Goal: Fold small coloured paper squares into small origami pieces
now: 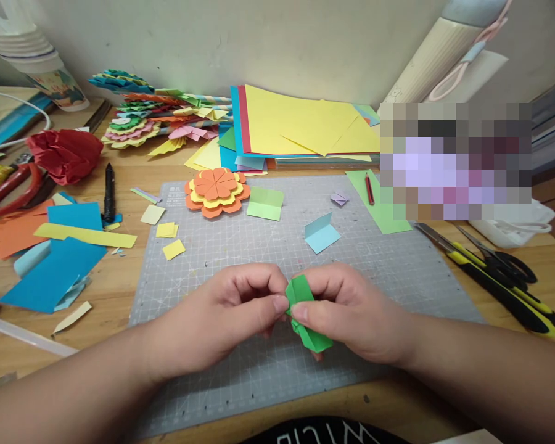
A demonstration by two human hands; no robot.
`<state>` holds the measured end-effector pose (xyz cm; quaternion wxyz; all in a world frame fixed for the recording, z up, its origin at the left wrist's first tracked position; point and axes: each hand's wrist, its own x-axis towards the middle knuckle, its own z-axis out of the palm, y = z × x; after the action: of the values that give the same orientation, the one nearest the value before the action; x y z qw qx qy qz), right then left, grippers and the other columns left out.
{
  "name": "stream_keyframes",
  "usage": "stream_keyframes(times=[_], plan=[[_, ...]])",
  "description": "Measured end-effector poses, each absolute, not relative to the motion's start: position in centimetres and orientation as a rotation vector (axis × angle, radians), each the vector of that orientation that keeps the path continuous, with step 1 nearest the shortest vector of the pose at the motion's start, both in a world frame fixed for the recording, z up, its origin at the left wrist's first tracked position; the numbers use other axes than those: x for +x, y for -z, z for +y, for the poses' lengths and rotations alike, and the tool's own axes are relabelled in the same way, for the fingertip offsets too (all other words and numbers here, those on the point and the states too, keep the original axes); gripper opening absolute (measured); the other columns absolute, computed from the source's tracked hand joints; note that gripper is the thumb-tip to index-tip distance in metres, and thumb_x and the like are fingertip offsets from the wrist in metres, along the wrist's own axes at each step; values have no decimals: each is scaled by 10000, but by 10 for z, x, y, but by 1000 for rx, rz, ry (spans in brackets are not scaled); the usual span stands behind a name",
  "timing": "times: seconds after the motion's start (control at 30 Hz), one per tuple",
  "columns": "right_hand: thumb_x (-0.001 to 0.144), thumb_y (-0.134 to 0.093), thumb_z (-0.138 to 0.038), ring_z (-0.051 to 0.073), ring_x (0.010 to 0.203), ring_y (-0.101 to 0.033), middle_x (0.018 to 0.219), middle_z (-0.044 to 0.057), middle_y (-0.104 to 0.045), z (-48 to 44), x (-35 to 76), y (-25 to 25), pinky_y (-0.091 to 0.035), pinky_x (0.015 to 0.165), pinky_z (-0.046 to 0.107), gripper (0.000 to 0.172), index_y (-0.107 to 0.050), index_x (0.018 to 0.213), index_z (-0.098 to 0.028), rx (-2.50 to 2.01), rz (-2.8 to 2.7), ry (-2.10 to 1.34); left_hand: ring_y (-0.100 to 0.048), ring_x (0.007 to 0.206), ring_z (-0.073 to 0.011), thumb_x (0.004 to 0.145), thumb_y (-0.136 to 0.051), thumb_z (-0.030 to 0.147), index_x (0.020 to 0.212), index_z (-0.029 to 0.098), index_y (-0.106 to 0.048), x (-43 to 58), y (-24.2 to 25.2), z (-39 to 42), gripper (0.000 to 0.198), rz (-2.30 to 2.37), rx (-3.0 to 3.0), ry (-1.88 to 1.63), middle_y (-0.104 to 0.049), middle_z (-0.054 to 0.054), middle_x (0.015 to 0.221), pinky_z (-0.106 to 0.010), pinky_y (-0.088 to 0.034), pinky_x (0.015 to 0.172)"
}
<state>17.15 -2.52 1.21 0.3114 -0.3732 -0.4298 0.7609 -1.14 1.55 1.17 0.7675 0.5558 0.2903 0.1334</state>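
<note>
A folded piece of green paper (pixel 312 333) is held over the grey cutting mat (pixel 203 388). My right hand (pixel 346 308) grips it, the thumb pressed on its front face. My left hand (pixel 240 302) pinches its left edge between thumb and forefinger. The other fingers of both hands are curled and partly hidden. Beyond the hands, a light blue folded paper (pixel 322 234) stands half open on the mat. A pale green creased paper (pixel 265 203) lies beside a layered orange and yellow paper flower (pixel 216 191).
Small yellow squares (pixel 173 249) lie on the mat's left side. At right are a yellow and black utility knife (pixel 499 290) and black scissors (pixel 504 262). Coloured sheets (pixel 305 123) and paper flowers (pixel 134 123) sit by the wall. Blue scraps (pixel 55 271) and red-handled pliers (pixel 16 188) are left.
</note>
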Motion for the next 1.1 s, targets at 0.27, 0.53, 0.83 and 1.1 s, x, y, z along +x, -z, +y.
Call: stream_keyframes(times=[0.27,0.53,0.83,1.1], plan=[[788,-532,-138,60,494,-445,553,-39,-507,-27,172,-12,-384,473,179,168,-529,620,-155,-969,-1257,-1958,-343,587,-106,849,-542,285,691,173,-506,-12,-13,13,198,662,1263,-342,-413,42,612,-233,-295,548],[841,-495,-181,73,512,-459,561,-32,-503,-27,172,-11,-397,490,196,224,-510,618,-157,-1014,-1282,-1882,-349,585,-95,856,-497,253,684,171,-491,-11,-14,13,190,685,1372,-372,-409,50,610,-219,-308,550],[879,-472,-193,67,515,-431,557,-34,-498,-28,172,-10,-363,492,191,279,-489,603,-156,-1106,-1423,-1724,-351,588,-86,875,-470,230,702,173,-485,-11,-12,14,183,718,1439,-363,-410,61,617,-205,-307,543],[836,-463,-149,67,507,-357,548,-54,-396,-29,171,-10,-310,472,202,257,-409,586,-177,-1113,-1716,-1462,-338,580,-85,772,-477,136,623,169,-456,-8,-12,9,154,775,1527,-368,-375,63,583,-200,-297,522]])
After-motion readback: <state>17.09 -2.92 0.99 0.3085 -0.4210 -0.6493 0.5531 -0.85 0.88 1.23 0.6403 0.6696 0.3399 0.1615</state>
